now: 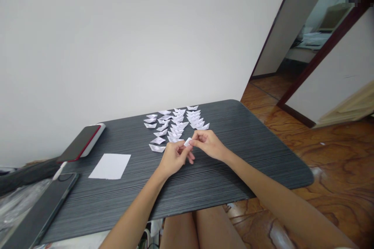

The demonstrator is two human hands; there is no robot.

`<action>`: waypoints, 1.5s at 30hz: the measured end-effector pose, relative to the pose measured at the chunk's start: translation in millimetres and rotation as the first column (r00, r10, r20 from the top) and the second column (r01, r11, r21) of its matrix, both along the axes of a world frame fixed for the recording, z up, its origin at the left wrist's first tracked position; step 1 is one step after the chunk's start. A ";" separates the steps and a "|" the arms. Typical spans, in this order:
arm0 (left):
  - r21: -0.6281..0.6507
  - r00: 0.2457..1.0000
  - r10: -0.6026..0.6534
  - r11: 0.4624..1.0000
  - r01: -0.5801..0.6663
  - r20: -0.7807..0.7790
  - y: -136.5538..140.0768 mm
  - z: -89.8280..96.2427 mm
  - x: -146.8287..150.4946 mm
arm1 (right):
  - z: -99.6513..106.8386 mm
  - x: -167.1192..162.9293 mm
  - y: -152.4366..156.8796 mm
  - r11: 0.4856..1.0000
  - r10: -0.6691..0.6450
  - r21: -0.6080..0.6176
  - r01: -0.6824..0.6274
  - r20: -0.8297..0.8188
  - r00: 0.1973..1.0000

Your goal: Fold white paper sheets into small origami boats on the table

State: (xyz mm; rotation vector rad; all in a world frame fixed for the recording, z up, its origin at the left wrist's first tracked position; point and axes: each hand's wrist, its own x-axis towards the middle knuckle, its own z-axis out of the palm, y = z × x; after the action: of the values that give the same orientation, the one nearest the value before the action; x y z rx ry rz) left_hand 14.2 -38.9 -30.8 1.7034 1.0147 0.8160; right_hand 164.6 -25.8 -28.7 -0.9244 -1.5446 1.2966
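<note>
Forearms [263, 184] converge above the table [236, 124], fingers [186, 151] of left hand [174, 157] and right hand [209, 144] pinching small folded paper [187, 141].

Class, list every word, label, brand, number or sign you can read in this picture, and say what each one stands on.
There is no readable text anywhere in view.
Flat white sheet: no writing visible.
Folded paper in the left hand and right hand: none legible.
Paper boats: none legible, too small for fine marks.
Red-edged dark device: none legible.
</note>
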 end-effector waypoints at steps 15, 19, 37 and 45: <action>-0.072 0.993 -0.053 0.996 0.061 0.105 -2.1 -0.5 4.7 | -5.4 -2.5 1.2 0.998 0.010 0.062 -0.011 0.021 1.000; 0.135 0.996 0.079 0.988 -0.073 -0.039 0.5 1.9 0.6 | -2.9 2.4 4.0 0.994 0.033 0.104 -0.037 0.038 0.999; 0.453 0.955 0.296 0.855 -0.252 -0.027 -0.1 -0.2 -5.0 | 2.3 9.0 0.0 0.851 -0.189 0.525 -0.006 0.319 0.929; 0.544 0.962 0.215 0.834 -0.090 -0.171 4.2 0.1 -5.0 | -5.4 9.8 1.5 0.824 -0.158 0.560 -0.088 0.377 0.912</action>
State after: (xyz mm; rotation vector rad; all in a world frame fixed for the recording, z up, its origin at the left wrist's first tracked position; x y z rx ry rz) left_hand 9.2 -34.7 -30.6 2.2516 1.1613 1.1038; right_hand 174.4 -24.3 -34.1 -0.8496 -2.0733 0.5478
